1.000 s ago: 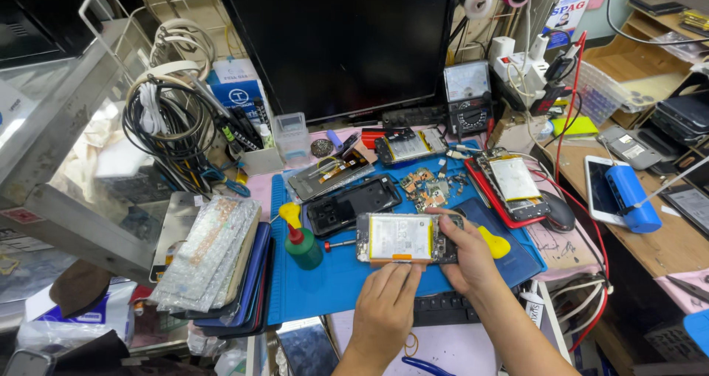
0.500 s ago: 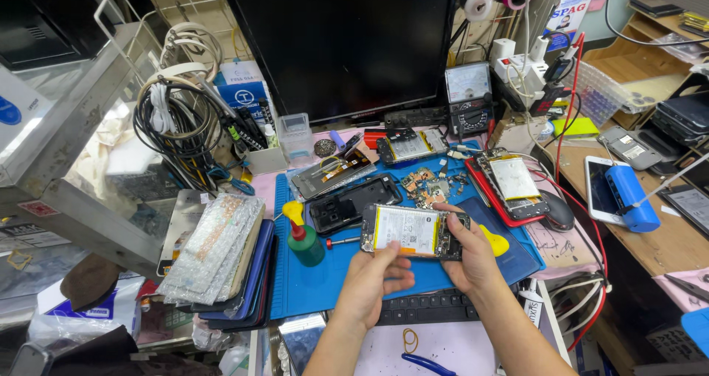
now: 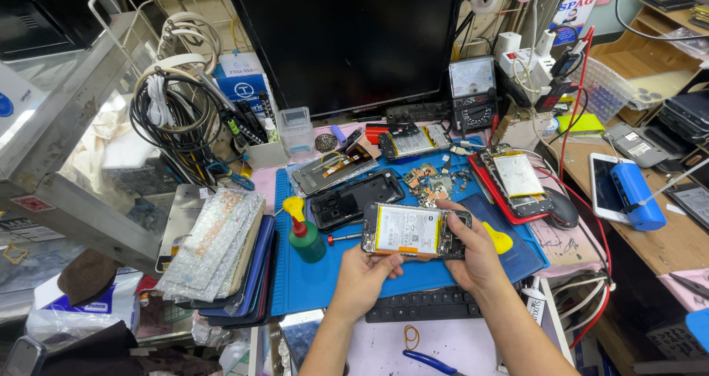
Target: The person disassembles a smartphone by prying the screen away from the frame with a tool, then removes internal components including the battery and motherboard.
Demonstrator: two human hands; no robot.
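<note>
Two bare hands hold an opened phone (image 3: 416, 230), its back cover off and a pale battery showing, just above a blue work mat (image 3: 325, 284) on a crowded repair bench. Left hand (image 3: 363, 276) has its fingers closed around the phone's lower left edge from beneath; right hand (image 3: 473, 254) wraps the phone's right end, thumb pressed on top near the upper edge. Left of the phone, on the mat, stands a small green bottle (image 3: 306, 239) with a red collar and yellow spout, and a red-handled screwdriver (image 3: 344, 238) lies just beside the phone's left end. A black phone back shell (image 3: 354, 197) rests above the phone, with loose circuit parts (image 3: 425, 180) near it. Right of the phone sits a yellow plastic pry tool (image 3: 501, 239), and beyond it another dismantled phone in a red frame (image 3: 513, 184). A black keyboard (image 3: 421, 307) lies below the phone, under the wrists. A dark monitor (image 3: 347, 40) rises well behind the phone
</note>
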